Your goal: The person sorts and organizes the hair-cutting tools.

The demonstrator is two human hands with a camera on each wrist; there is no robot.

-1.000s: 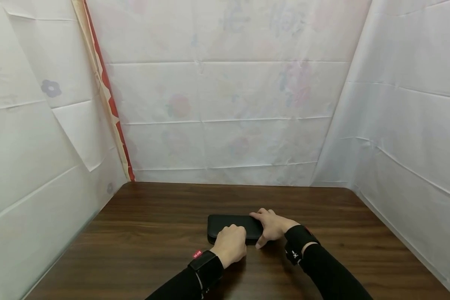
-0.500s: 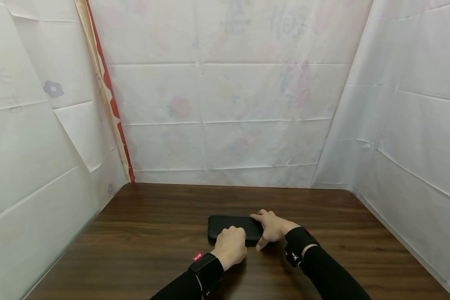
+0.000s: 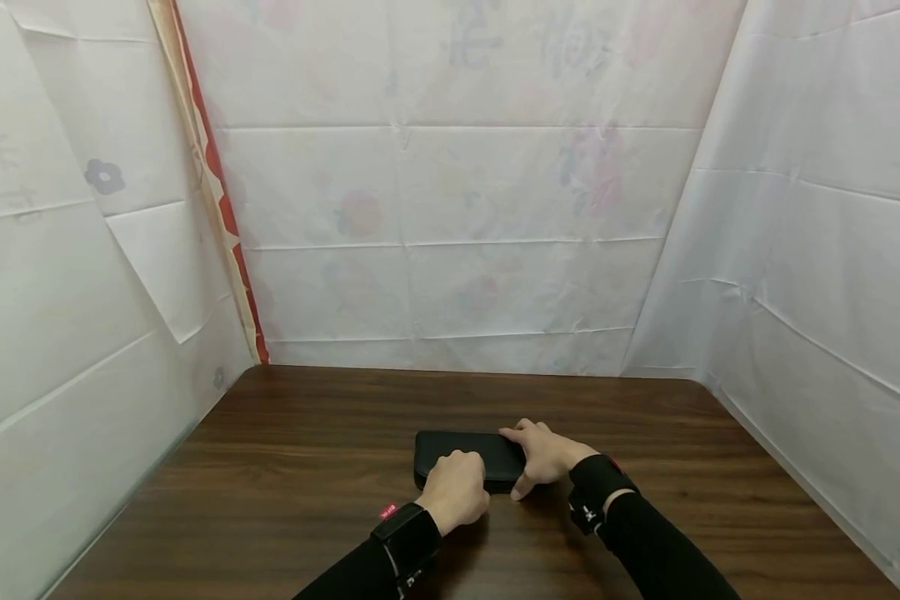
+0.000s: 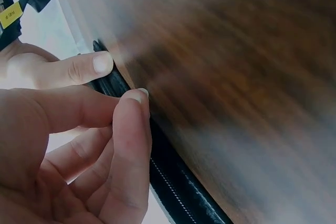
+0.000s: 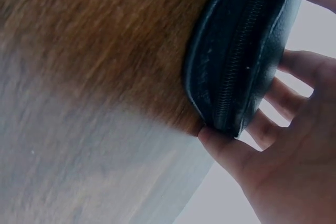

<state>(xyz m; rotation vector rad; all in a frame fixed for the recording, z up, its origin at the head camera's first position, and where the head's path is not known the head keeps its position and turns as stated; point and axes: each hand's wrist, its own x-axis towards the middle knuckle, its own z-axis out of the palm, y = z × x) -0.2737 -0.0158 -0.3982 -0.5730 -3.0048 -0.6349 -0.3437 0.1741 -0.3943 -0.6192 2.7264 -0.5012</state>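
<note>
A black zippered wallet [image 3: 442,442] lies flat on the brown wooden table [image 3: 307,500], its long side toward me. My right hand [image 3: 546,457] grips its right end, thumb at the near edge and fingers spread over the top. The zipper [image 5: 236,61] and its teeth show along the wallet's side in the right wrist view, closed along the part seen there. With curled fingers, my left hand [image 3: 455,490] pinches at the zipper edge near the wallet's middle. Thumb and forefinger meet there in the left wrist view, covering the zipper pull.
White sheets with faint prints hang behind the table [image 3: 450,292], on the left [image 3: 67,333] and on the right [image 3: 817,292]. A red and cream strip [image 3: 221,200] runs down the back left corner. Black bands [image 3: 408,533] circle both wrists.
My left hand has shifted slightly left along the near edge of the wallet, still pinching. The right hand and the wallet have stayed in place.
</note>
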